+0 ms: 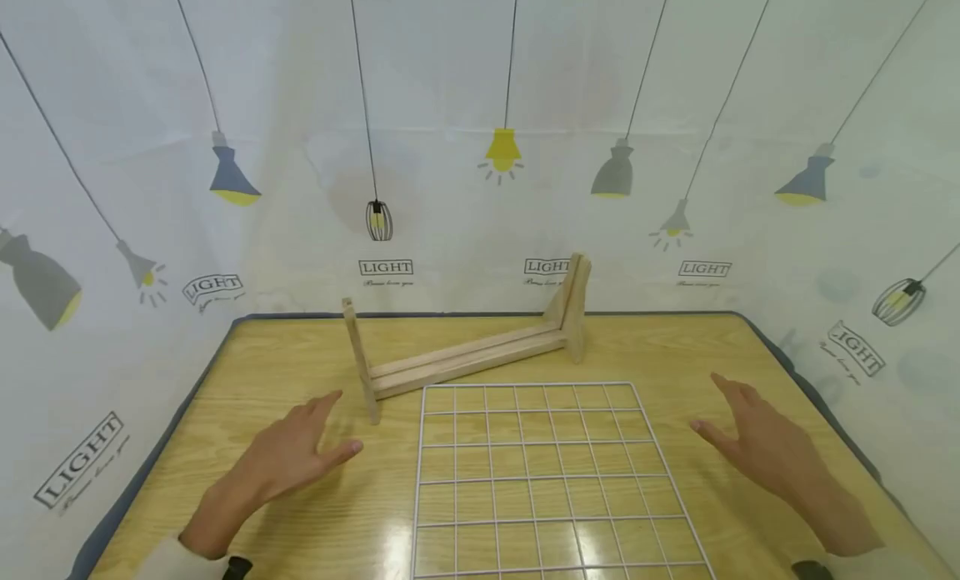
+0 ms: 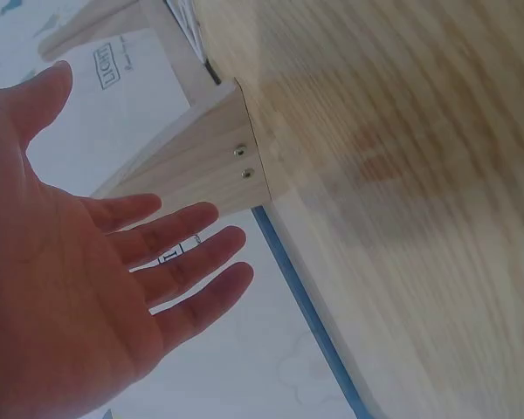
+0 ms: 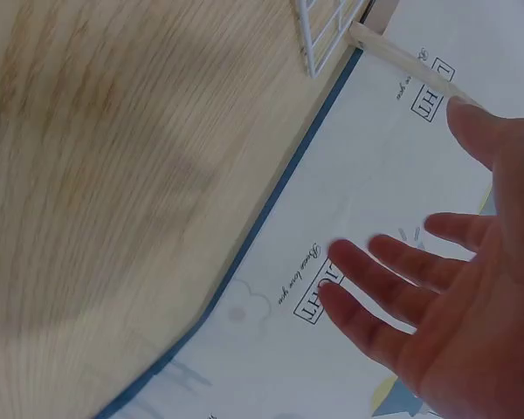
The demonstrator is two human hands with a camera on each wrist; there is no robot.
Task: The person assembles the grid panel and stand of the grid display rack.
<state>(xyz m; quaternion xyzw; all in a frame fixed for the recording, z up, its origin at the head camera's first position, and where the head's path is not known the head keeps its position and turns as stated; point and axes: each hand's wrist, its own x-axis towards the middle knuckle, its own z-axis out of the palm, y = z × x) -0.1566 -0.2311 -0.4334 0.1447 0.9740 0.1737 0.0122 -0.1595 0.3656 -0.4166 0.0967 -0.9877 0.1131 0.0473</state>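
Note:
My left hand (image 1: 288, 451) hovers over the table's left side, fingers extended and holding nothing; in the left wrist view its palm (image 2: 61, 288) is bare. On the other side my right hand (image 1: 772, 447) is held likewise, thumb apart from the fingers, its palm (image 3: 480, 323) bare too. Between the hands lies a white wire grid panel (image 1: 551, 480), touched by neither; its near edge runs out of the head view. Behind it stands a wooden frame (image 1: 472, 359) with a long grooved bar and an upright at each end. Its left upright (image 2: 218, 157) shows two screws.
The wood-grain table (image 1: 247, 363) has a dark blue edge. White cloth (image 1: 450, 80) printed with hanging lamps surrounds its back and sides. The frame's left upright stands a short way ahead of my left hand, close to the grid's far left corner.

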